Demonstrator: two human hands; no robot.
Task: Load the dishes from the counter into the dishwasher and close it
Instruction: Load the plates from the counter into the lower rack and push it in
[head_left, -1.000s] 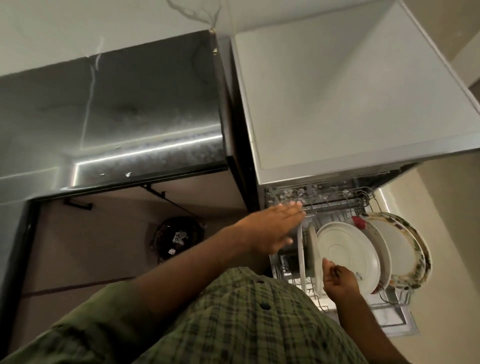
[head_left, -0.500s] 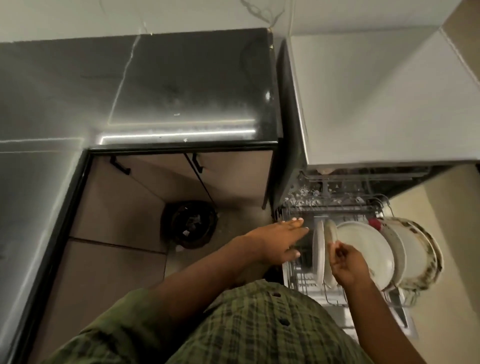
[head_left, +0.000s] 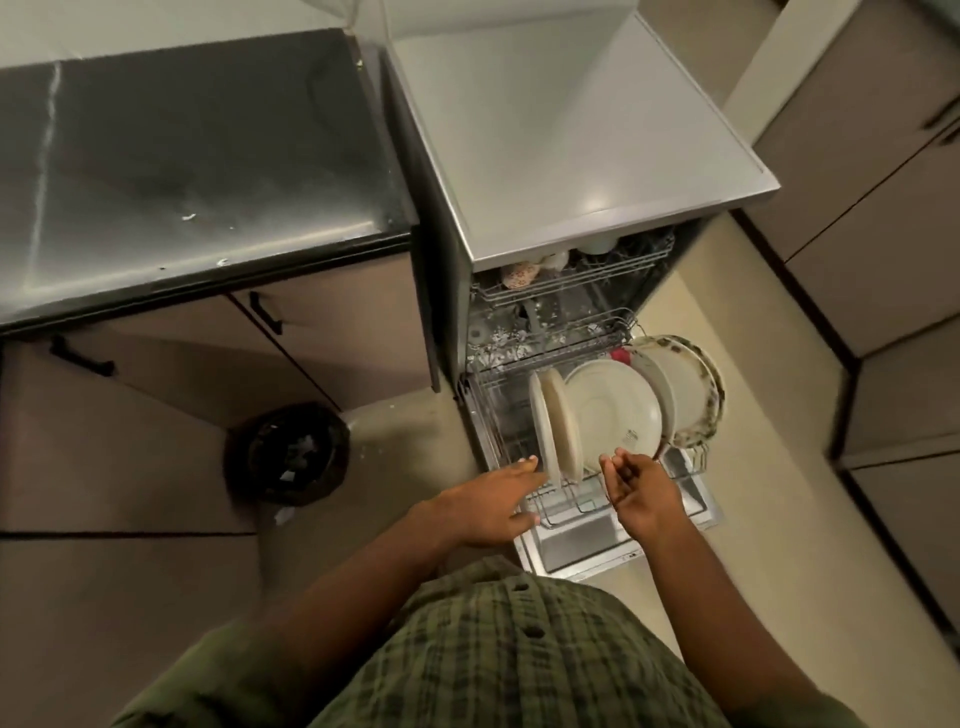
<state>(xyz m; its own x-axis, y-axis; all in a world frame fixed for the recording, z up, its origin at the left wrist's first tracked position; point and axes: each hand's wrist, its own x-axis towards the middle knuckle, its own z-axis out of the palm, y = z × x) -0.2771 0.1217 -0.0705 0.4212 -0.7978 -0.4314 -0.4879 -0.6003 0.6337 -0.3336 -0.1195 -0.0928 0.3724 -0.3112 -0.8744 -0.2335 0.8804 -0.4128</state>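
- The dark tabletop (head_left: 197, 156) is on the left, beside the open dishwasher (head_left: 571, 145).
- The bottom rack (head_left: 571, 499) is pulled out, and plates (head_left: 613, 410) stand in it on their edges.
- The left hand (head_left: 493, 506) reaches flat beside the nearest plate, holding nothing.
- The right hand (head_left: 641, 493) has loose curled fingers and holds nothing.
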